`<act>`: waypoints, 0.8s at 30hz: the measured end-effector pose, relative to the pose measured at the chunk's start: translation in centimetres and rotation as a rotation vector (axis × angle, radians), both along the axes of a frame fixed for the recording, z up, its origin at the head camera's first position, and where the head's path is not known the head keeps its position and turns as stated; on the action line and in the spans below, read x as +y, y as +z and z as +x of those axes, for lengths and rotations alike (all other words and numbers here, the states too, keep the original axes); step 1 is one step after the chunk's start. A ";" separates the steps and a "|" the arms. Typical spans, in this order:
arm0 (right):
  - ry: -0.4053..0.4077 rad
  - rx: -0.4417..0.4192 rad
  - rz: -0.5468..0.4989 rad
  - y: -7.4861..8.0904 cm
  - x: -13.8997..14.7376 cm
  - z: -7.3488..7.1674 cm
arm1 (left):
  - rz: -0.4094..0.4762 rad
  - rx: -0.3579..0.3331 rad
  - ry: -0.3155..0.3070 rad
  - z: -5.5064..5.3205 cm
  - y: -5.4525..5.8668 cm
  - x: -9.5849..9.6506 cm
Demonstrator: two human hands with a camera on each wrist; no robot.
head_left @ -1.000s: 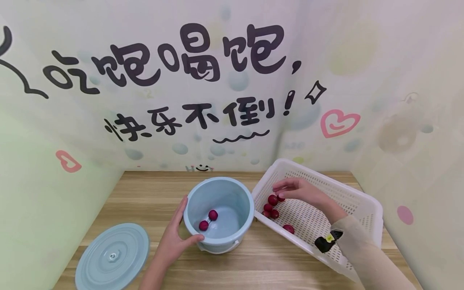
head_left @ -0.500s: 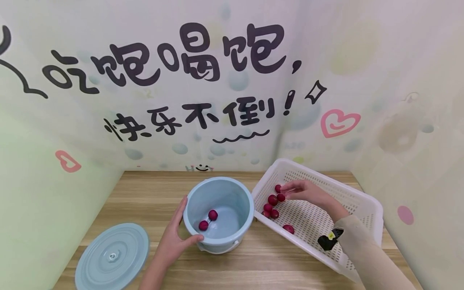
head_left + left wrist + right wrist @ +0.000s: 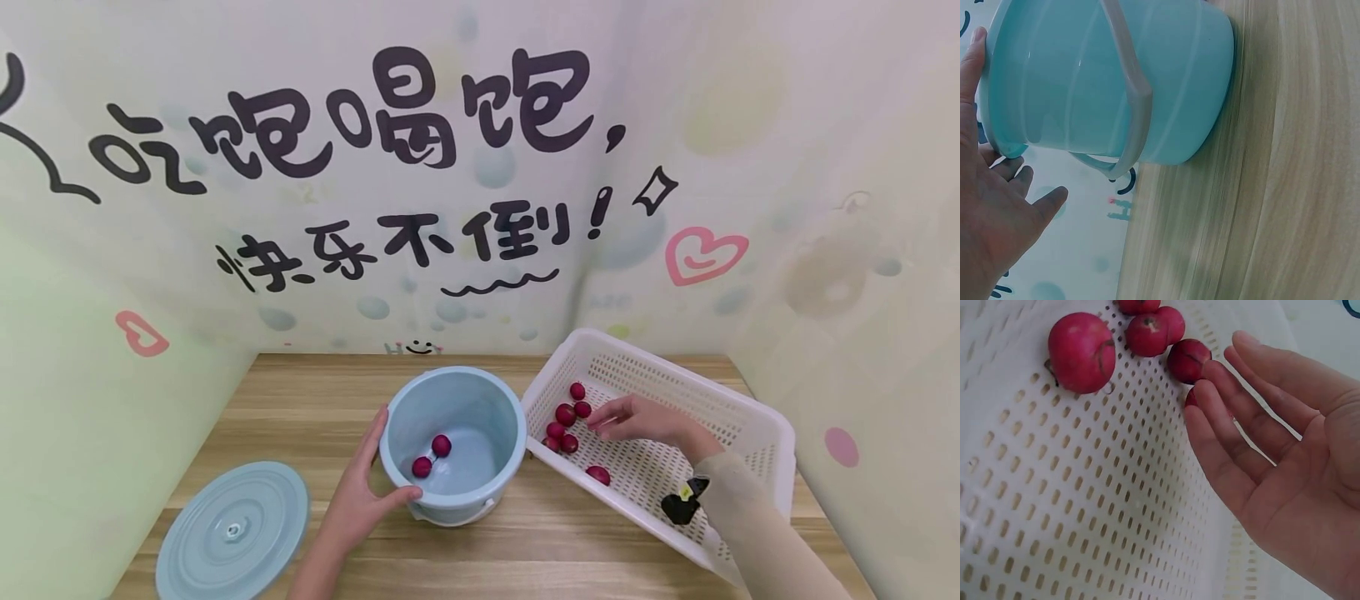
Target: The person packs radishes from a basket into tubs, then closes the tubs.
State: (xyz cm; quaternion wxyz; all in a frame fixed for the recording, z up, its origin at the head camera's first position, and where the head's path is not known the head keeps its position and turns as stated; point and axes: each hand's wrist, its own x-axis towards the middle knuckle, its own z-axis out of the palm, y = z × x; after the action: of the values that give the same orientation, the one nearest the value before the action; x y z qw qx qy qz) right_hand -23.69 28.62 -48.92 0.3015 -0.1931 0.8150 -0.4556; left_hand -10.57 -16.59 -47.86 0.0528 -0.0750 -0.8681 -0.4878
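Several round red radishes (image 3: 566,414) lie along the left end of a white perforated basket (image 3: 756,417). One larger-looking radish (image 3: 1082,353) is closest to the right wrist camera. My right hand (image 3: 645,423) hovers over the basket beside the cluster, palm bare and fingers slightly bent, holding nothing. In the right wrist view its fingertips partly hide a radish (image 3: 1189,360). My left hand (image 3: 362,492) rests against the left side of a light blue bucket (image 3: 459,498), thumb and fingers spread along the rim. Two radishes (image 3: 441,446) lie inside the bucket.
A round light blue lid (image 3: 234,529) lies flat on the wooden table (image 3: 315,392), left of the bucket. The basket's left corner stands close to the bucket's right side. Behind the table rises a printed wall (image 3: 420,317). A handle (image 3: 1138,94) hangs on the bucket's side.
My right hand has drawn right and nearer to me, uncovering radishes at the basket's far left end. The left hand and bucket have stayed in place.
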 end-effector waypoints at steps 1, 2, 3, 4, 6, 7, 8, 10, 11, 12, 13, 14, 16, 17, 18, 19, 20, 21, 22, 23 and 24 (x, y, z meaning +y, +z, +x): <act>0.011 -0.020 0.002 -0.2 0.1 0.1 | 0.001 0.001 -0.001 0.0 0.0 0.0; 0.021 -0.045 -0.004 -0.4 0.1 0.1 | 0.004 0.001 -0.002 0.0 0.0 0.0; 0.033 -0.076 -0.014 -0.5 0.2 0.2 | 0.008 0.002 -0.004 0.0 0.0 0.0; 0.041 -0.106 -0.018 -0.8 0.2 0.2 | 0.012 0.002 -0.005 0.0 0.0 0.0; 0.061 -0.173 -0.035 -1.1 0.2 0.3 | 0.019 0.004 -0.009 0.0 0.0 0.0; 0.066 -0.210 -0.045 -1.3 0.2 0.4 | 0.021 0.005 -0.010 0.0 0.0 0.0; 0.072 -0.241 -0.055 -1.5 0.2 0.5 | 0.021 0.006 -0.010 0.0 0.0 0.0; 0.084 -0.291 -0.063 -1.8 0.2 0.6 | 0.016 0.005 -0.008 0.0 0.0 0.0; 0.095 -0.309 -0.071 -1.9 0.1 0.7 | 0.015 0.003 -0.007 0.0 0.0 0.0; 0.100 -0.323 -0.075 -2.0 0.1 0.7 | 0.013 0.001 -0.006 0.0 0.0 0.0; 0.110 -0.335 -0.082 -2.0 0.1 0.7 | 0.010 -0.002 -0.004 0.0 0.0 0.0; 0.117 -0.350 -0.085 -2.1 0.1 0.7 | 0.010 -0.004 -0.003 0.0 0.0 0.0; 0.121 -0.381 -0.086 -2.3 0.1 0.8 | 0.012 -0.008 -0.003 0.0 0.0 0.0; 0.121 -0.395 -0.084 -2.3 0.1 0.8 | 0.015 -0.010 -0.004 0.1 0.0 0.0; 0.119 -0.405 -0.080 -2.4 0.1 0.8 | 0.016 -0.011 -0.005 0.1 0.0 0.0; 0.118 -0.417 -0.075 -2.4 0.1 0.8 | 0.016 -0.011 -0.005 0.1 0.0 0.0; 0.119 -0.425 -0.068 -2.4 0.1 0.8 | 0.015 -0.012 -0.005 0.1 0.0 0.0; 0.118 -0.431 -0.064 -2.5 0.1 0.8 | 0.015 -0.012 -0.005 0.1 0.1 0.0; 0.119 -0.432 -0.059 -2.5 0.1 0.8 | 0.011 -0.013 -0.004 0.1 0.1 0.0; 0.118 -0.431 -0.054 -2.5 0.0 0.9 | 0.009 -0.011 -0.004 0.0 0.1 0.0; 0.118 -0.431 -0.051 -2.6 0.0 0.9 | 0.006 -0.010 -0.004 0.0 0.1 0.0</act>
State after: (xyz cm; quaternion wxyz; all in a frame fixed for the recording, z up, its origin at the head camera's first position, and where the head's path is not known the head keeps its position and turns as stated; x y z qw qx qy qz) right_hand -22.82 28.65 -51.48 0.4896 -0.1461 0.7074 -0.4884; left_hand -10.53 -16.55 -47.80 0.0479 -0.0742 -0.8667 -0.4909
